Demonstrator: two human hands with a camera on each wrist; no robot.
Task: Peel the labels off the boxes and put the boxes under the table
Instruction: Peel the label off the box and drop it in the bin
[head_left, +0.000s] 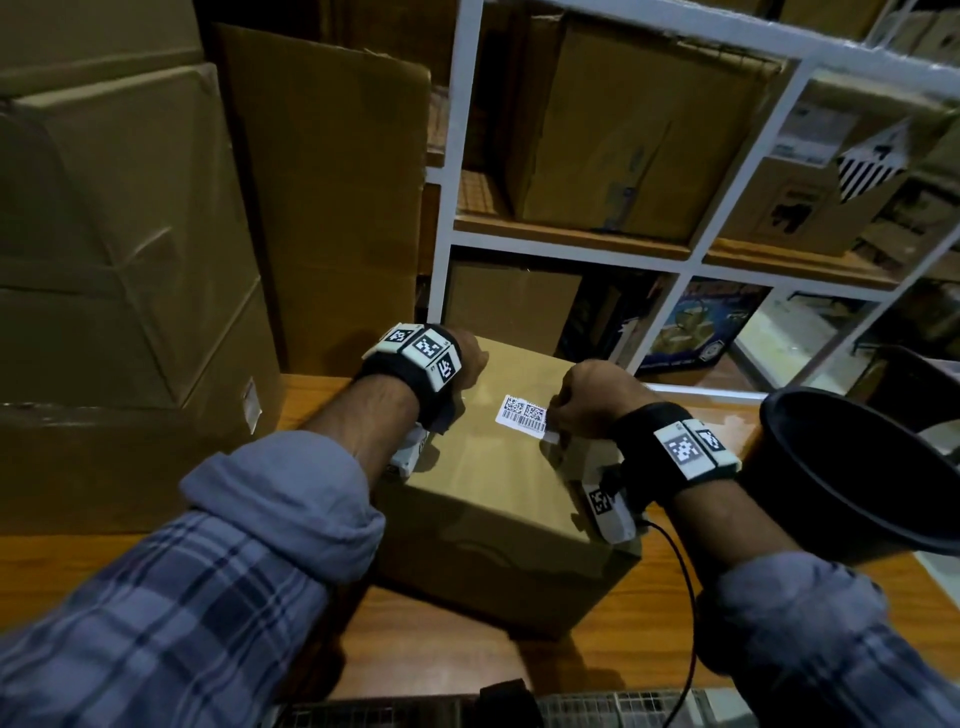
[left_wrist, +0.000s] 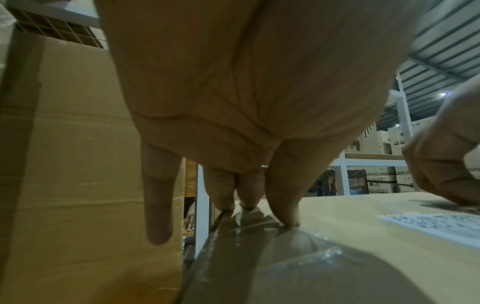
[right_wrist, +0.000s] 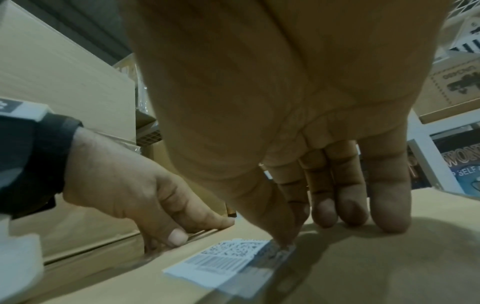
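Closed box (head_left: 498, 499) on table (head_left: 649, 613), contents hidden. Left hand (head_left: 467, 358), fingers straight, steadies its far-left edge; right hand (head_left: 587, 400) pinches label (head_left: 524, 413) corner.

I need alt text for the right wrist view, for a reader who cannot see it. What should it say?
The right hand picks with thumb and forefinger at the edge of a white barcode label stuck on top of a cardboard box. The left hand steadies the box at its far edge, with stacked cartons behind.
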